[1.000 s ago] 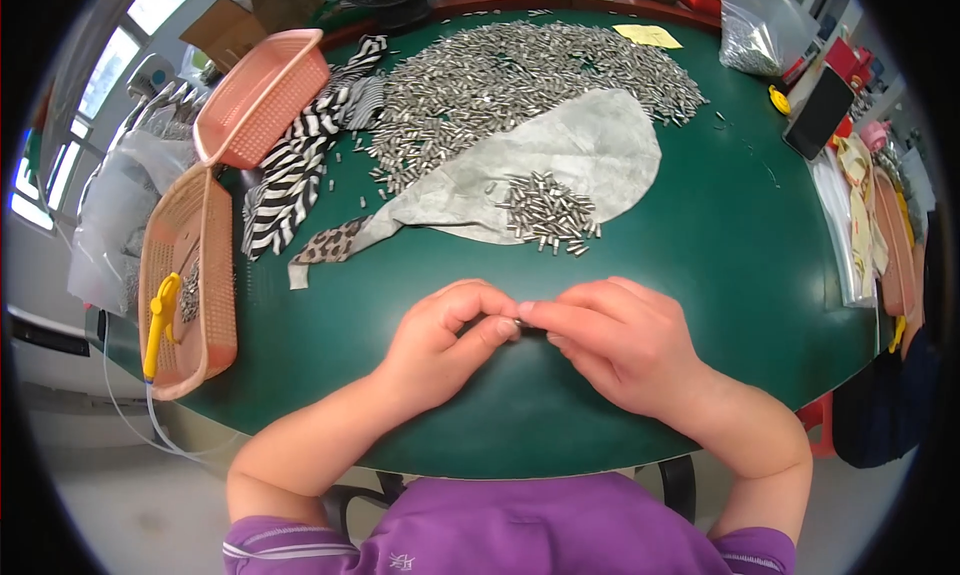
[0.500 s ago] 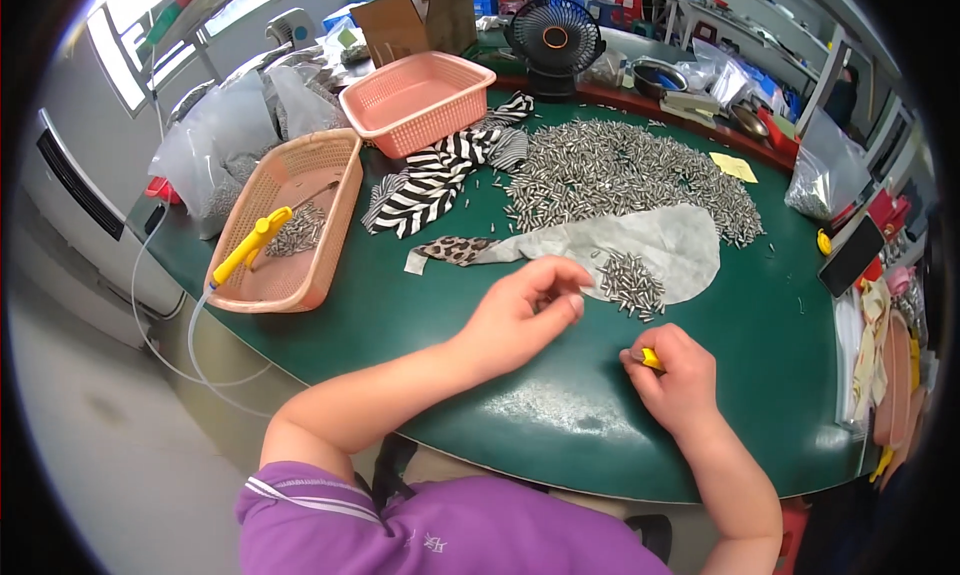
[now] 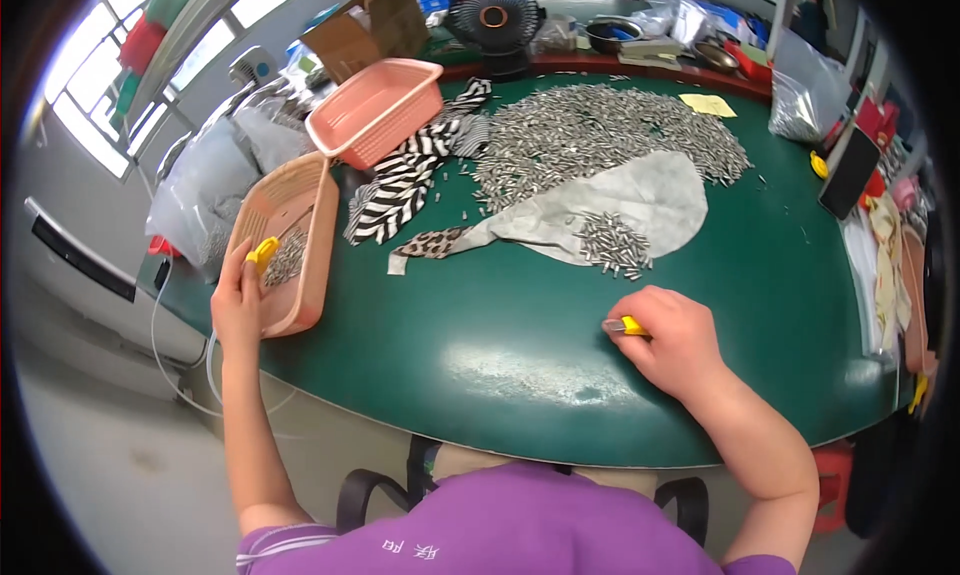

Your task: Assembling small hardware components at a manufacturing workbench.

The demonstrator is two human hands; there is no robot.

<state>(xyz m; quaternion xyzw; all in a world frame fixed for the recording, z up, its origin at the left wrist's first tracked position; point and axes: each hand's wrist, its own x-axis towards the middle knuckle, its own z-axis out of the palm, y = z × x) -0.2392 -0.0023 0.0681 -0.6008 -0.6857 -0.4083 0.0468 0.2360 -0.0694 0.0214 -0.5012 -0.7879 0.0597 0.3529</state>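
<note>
Head view: at nine o'clock we see the left hand (image 3: 238, 300) over the near pink basket (image 3: 318, 237), fingers curled by a yellow tool (image 3: 264, 251); firm grip, cannot tell. At four o'clock the right hand (image 3: 672, 340) rests fisted on the green table (image 3: 470, 325), closed around a small yellow-handled tool (image 3: 627, 326). Metal pins (image 3: 612, 245) lie on grey cloth (image 3: 650, 197) at one o'clock.

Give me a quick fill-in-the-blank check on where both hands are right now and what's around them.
The left hand reaches into the near ____ basket at the table's left edge.
The right hand grips a small tool with a ____ handle.
The small heap of metal pins lies on a ____ cloth.
The table top is ____.

Missing words: pink; yellow; grey; green
</note>
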